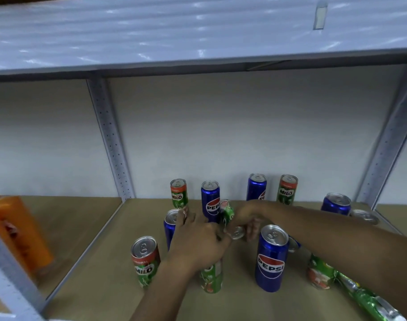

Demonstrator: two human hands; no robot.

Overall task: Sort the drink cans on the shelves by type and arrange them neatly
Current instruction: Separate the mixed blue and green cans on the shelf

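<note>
On the brown shelf board [100, 274] stand two kinds of drink cans, mixed together. Five blue Pepsi cans can be counted: one large near the front edge [271, 259], one toward the back wall at centre [210, 201], one further right along the back [256, 186], one near the right upright [336, 204], and one partly hidden behind the left hand [169, 224]. Four green Milo cans show clearly: one at the front left [145, 261], two at the back [178, 193] [287, 189], and one beneath the left wrist [211, 278]; a fifth green can [318, 273] stands under the right forearm, its label blurred. Two more silver can tops near the right side [364, 216] [293, 244] show too little to name the type. The left hand [198, 239] has its fingers curled over the can cluster at mid-shelf, touching the blue can's top; whether it grips anything I cannot tell. The right hand [246, 218] curls round a small can top [237, 232], with a tilted green can [228, 213] just beside its fingers. An orange packet [17, 232] leans in the neighbouring bay at left, and a green wrapper [364, 297] lies at the front right corner.
</note>
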